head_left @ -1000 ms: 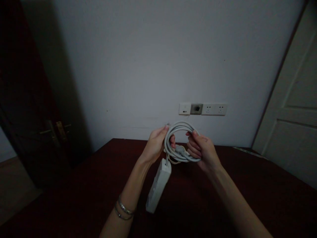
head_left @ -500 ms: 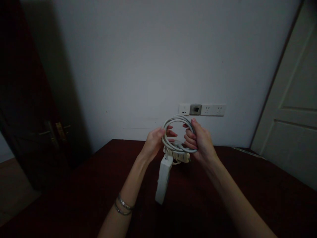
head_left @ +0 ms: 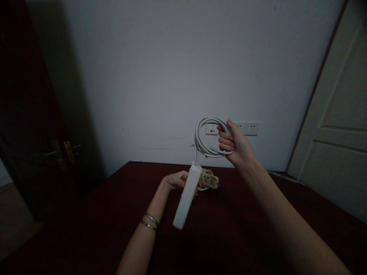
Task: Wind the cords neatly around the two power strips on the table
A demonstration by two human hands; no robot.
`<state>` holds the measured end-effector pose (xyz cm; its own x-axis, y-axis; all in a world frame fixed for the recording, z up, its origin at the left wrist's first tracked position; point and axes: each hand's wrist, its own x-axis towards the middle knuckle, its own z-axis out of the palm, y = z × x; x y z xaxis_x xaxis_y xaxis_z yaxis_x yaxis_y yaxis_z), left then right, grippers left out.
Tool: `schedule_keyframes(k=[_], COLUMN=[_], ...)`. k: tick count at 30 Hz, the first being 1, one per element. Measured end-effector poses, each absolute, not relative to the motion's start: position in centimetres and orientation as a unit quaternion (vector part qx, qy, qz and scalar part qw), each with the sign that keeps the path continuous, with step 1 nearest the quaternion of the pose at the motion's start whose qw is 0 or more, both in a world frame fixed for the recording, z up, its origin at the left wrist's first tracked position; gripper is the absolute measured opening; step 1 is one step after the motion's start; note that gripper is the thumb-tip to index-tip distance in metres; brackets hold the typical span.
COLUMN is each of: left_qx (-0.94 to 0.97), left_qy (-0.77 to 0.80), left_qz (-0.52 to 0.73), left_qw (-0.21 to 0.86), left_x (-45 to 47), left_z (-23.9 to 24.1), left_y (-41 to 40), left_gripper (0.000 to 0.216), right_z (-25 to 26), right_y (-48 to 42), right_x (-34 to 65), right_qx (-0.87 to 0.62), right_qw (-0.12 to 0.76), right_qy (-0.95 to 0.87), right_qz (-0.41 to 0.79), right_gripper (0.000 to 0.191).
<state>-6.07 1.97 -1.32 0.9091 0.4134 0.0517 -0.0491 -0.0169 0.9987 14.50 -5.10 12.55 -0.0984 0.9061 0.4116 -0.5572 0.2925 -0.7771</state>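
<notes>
My right hand (head_left: 229, 139) is closed around the right side of a coiled pale grey cable (head_left: 198, 137), raised in front of the wall. From the coil a length of cable runs down to a white power strip (head_left: 186, 200), which hangs tilted with its lower end toward me. My left hand (head_left: 179, 179), with bracelets at its wrist, grips the upper part of the strip. Its fingers pass behind the strip and are partly hidden. Just beyond lies a second, cream-coloured power strip (head_left: 210, 180) with its cord bundled beside it on the table.
The dark red table (head_left: 114, 214) reaches back to a pale wall (head_left: 160, 76). Wall sockets (head_left: 250, 128) sit low on that wall, partly behind my right hand. A dark door (head_left: 28, 114) stands at left and a pale door (head_left: 338, 126) at right.
My left hand has let go of the coil and moved down to the white power strip. My right hand has lifted the coil higher, and the strip has swung slightly left.
</notes>
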Motion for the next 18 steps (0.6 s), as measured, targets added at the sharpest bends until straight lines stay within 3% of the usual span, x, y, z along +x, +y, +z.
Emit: schedule_keyframes(k=[6, 13, 18], left_qx=[0.708, 0.575, 0.533], left_qy=[0.215, 0.415, 0.345], left_qz=[0.271, 0.516, 0.594], left_qw=[0.616, 0.480, 0.494], left_x=[-6.6, -2.8, -1.2], left_z=[-0.5, -3.3, -3.4], left_y=[2.6, 4.9, 4.9], left_gripper=[0.041, 0.034, 0.039], right_z=[10.3, 5.6, 2.8], right_y=[-3.8, -3.1, -3.2], right_x=[18.5, 18.6, 17.2], right_qx=[-0.200, -0.165, -0.147], right_qw=[0.634, 0.652, 0.649], right_qy=[-0.447, -0.409, -0.408], right_qz=[0.598, 0.617, 0.625], right_gripper=[0.028, 0.021, 0.020])
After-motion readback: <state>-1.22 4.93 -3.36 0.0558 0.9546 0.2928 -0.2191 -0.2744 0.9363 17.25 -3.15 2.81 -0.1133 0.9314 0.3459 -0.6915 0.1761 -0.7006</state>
